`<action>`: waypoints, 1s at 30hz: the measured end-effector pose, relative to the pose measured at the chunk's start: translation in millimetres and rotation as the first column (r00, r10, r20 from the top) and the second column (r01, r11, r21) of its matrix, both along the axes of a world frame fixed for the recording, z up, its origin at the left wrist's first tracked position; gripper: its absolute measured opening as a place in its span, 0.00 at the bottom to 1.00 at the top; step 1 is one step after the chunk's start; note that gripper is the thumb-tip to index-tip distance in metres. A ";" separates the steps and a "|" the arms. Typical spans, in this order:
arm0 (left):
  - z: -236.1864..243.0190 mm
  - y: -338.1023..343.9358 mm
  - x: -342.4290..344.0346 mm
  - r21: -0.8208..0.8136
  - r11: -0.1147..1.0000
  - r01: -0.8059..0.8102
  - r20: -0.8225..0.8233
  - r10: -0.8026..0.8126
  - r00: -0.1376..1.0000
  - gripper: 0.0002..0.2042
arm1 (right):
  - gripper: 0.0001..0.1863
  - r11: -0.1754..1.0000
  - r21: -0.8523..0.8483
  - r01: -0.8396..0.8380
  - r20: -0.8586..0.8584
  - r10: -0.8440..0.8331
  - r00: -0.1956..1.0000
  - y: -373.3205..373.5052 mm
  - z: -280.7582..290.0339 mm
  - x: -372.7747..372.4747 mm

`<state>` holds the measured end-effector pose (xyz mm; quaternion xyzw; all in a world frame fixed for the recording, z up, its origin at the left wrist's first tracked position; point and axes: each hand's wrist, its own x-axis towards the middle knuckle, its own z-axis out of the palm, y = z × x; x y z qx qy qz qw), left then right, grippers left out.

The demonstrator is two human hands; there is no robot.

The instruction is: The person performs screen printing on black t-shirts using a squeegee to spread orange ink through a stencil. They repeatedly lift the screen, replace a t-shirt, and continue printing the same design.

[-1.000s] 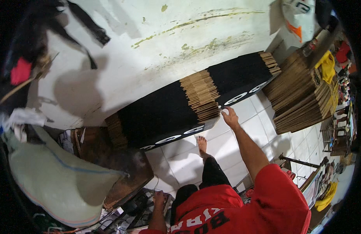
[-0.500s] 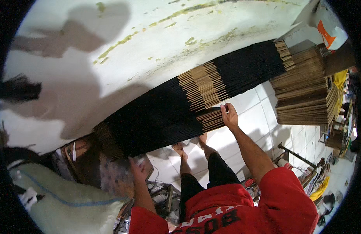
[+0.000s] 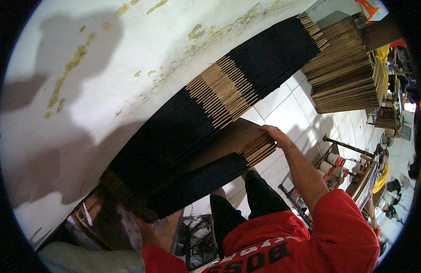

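A long row of thin brown boards (image 3: 222, 86) stands packed on edge along the wall, their upper edges black with bare tan bands. On the near side, a bunch of these boards (image 3: 201, 179) tilts away from the row, and a wedge-shaped gap shows one brown face. My right hand (image 3: 275, 135) is closed round the tan right end of this bunch, thumb on top. Down at the dark left end, my left hand (image 3: 144, 225) is against the bunch; shadow and the boards hide its fingers.
A white stained wall (image 3: 106, 82) rises behind the row. Plain brown boards (image 3: 347, 68) are stacked at the far right. A low rack with cans (image 3: 331, 166) stands right of me on the tiled floor (image 3: 288, 102). At lower left lies a pale sack (image 3: 83, 259).
My right hand has closed on the tan end of the near boards. That bunch has come away from the row, opening a gap. My left hand has moved under its left end.
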<state>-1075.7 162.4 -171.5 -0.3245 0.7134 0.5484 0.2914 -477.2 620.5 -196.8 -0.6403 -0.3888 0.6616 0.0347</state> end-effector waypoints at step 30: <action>-32.5 -116.7 39.0 -0.324 0.655 0.682 0.432 -0.539 0.723 0.42 | 0.27 0.860 -0.058 -0.507 0.562 0.448 0.696 -151.1 -60.6 139.4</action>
